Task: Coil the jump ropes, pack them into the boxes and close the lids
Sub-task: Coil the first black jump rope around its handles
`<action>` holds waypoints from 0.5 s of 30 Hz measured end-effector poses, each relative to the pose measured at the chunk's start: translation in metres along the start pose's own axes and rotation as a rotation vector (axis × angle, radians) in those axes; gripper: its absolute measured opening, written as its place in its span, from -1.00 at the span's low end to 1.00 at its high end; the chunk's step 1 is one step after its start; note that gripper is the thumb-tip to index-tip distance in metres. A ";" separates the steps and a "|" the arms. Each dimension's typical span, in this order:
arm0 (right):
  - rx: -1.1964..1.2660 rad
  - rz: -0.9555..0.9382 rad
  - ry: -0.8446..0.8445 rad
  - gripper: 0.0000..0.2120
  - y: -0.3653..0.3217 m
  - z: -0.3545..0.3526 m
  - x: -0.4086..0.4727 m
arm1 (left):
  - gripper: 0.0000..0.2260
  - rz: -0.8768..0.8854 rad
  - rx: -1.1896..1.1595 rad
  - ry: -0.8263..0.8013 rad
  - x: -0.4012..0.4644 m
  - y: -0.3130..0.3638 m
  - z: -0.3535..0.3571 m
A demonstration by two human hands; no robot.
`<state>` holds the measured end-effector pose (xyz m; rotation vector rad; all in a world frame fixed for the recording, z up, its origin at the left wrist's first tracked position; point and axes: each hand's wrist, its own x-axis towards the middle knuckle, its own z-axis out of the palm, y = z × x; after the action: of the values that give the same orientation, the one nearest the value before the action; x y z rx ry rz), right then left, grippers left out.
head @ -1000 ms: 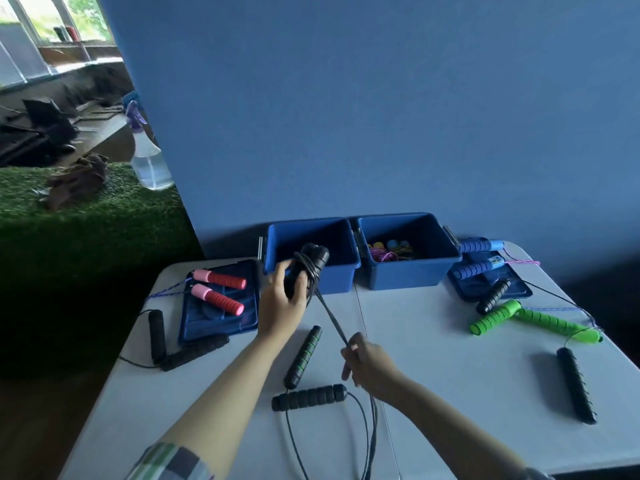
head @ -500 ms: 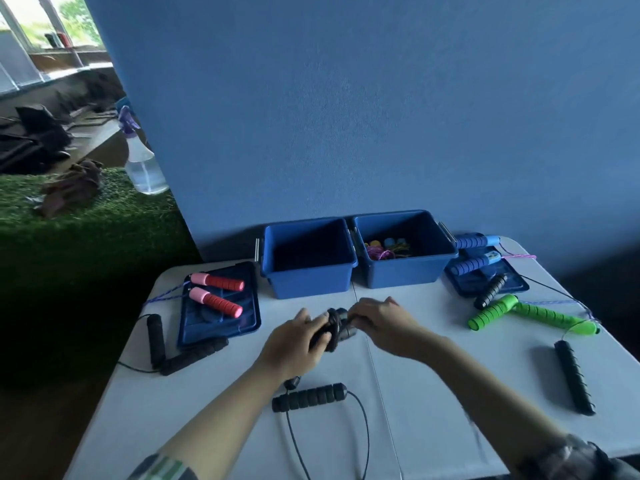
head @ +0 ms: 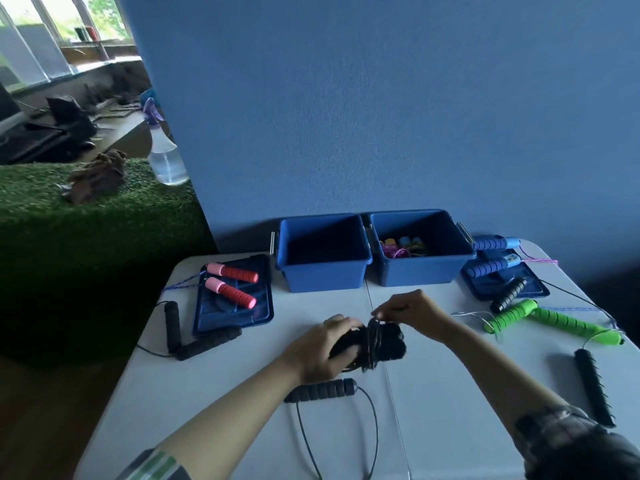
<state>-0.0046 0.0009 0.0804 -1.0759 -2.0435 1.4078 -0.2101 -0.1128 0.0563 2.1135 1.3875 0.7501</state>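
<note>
Lying nearest on the surface (head: 450,427), a loose black handle (head: 320,390) trailing cord; gripping the black rope bundle (head: 372,344) just above it, left hand (head: 322,351) clamped round the handles, right hand (head: 412,311) pinching the coils — probably risking loops springing free if the pinch slackens; standing open beyond, the left box (head: 323,268) showing nothing inside, the right box (head: 420,268) holding coloured ropes.

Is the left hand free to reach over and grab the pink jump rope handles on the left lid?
Probably not yet: the left hand grips the coiled black rope bundle. Nothing blocks the path to the pink handles.
</note>
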 end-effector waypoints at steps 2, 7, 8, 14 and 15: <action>0.039 0.015 0.022 -0.91 0.001 0.000 0.001 | -0.62 -0.009 -0.035 0.058 0.002 0.002 -0.003; 0.214 0.101 0.000 -0.86 0.004 0.003 -0.002 | -0.63 -0.034 -0.144 0.147 0.009 0.007 -0.006; 0.227 0.108 0.009 -0.87 0.005 0.005 -0.003 | -0.65 -0.048 -0.187 0.160 0.011 0.009 -0.006; 0.227 0.253 0.108 -0.74 0.007 0.034 0.001 | -0.76 -0.146 -0.444 0.335 0.024 0.011 -0.008; 0.234 0.272 0.088 -0.80 0.006 0.039 0.001 | -0.79 -0.181 -0.482 0.383 0.027 0.012 -0.011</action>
<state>-0.0310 -0.0205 0.0597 -1.3221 -1.6684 1.6519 -0.2013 -0.0908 0.0770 1.5040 1.3840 1.3110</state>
